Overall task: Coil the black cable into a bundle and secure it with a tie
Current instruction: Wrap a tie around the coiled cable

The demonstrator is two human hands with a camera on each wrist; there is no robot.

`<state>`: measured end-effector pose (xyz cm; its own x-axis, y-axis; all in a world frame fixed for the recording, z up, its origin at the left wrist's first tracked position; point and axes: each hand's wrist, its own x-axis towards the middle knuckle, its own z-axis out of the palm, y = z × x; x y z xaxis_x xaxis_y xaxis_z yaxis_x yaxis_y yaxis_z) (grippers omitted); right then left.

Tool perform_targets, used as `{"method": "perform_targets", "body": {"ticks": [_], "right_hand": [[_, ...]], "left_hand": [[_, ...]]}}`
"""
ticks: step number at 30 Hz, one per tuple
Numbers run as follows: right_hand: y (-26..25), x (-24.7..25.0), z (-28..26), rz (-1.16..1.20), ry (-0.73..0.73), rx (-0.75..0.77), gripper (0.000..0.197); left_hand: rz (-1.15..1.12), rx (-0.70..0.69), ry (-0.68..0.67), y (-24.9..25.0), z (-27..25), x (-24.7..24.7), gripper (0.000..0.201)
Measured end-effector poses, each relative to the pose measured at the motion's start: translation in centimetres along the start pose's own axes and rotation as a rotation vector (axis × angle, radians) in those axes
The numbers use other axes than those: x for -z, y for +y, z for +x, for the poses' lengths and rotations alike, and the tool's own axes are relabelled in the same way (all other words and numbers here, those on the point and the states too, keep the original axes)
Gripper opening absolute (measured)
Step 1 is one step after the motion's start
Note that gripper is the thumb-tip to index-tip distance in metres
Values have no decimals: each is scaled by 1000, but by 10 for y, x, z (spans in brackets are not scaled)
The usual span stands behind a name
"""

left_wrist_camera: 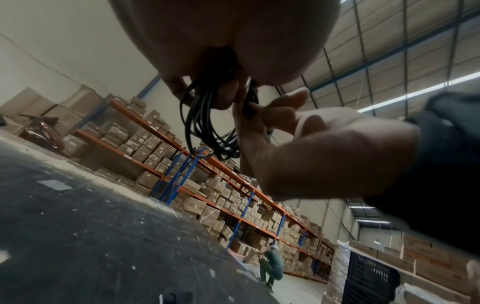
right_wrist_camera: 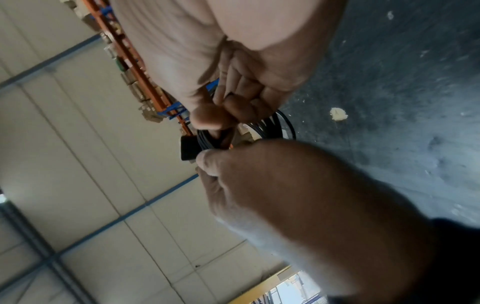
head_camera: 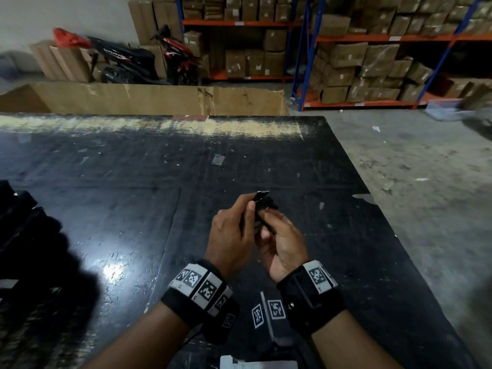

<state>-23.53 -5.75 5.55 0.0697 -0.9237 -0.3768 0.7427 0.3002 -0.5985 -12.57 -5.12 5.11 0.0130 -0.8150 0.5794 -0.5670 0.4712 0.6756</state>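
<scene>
The black cable (left_wrist_camera: 207,127) is coiled into several small loops and held above the black table (head_camera: 133,209) between both hands. My left hand (head_camera: 249,206) grips the coil, and the loops hang out from its curled fingers in the left wrist view. My right hand (head_camera: 266,217) pinches the same bundle (right_wrist_camera: 272,125) from the other side with thumb and fingers. The flat black end of the tie (head_camera: 262,194) sticks up out of the bundle just past my left thumb, and shows as a dark tab (right_wrist_camera: 188,149) in the right wrist view. Where the tie wraps round the cable is hidden by fingers.
Dark objects (head_camera: 24,217) lie at the table's left edge. Marker tags (head_camera: 269,311) are stuck near the front edge. Behind the table stand flattened cardboard (head_camera: 159,98), a parked scooter (head_camera: 149,58) and shelves of boxes (head_camera: 359,67). A person (left_wrist_camera: 271,265) crouches far off by the racks.
</scene>
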Motion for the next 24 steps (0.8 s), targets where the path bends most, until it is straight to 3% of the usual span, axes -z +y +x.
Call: {"method": "perform_targets", "body": {"ticks": [3, 6, 12, 16, 20, 24], "right_hand": [[-3, 0, -4, -130, -3, 73, 16], [-3, 5, -6, -413, -25, 244, 15], [-4, 18, -10, -1169, -67, 841, 23], [-9, 20, -5, -1379, -132, 1158, 13], [-17, 20, 3, -1468, -180, 1231, 6], [-31, 17, 9, -1458, -247, 1101, 8]], "left_hand": [[-5, 7, 14, -3, 4, 5, 28], [-22, 62, 5, -8, 9, 10, 27], [2, 184, -105, -12, 10, 17, 26], [-25, 235, -163, -15, 10, 20, 29], [-3, 228, -212, -19, 12, 24, 31], [87, 136, -343, -19, 13, 32, 29]]}}
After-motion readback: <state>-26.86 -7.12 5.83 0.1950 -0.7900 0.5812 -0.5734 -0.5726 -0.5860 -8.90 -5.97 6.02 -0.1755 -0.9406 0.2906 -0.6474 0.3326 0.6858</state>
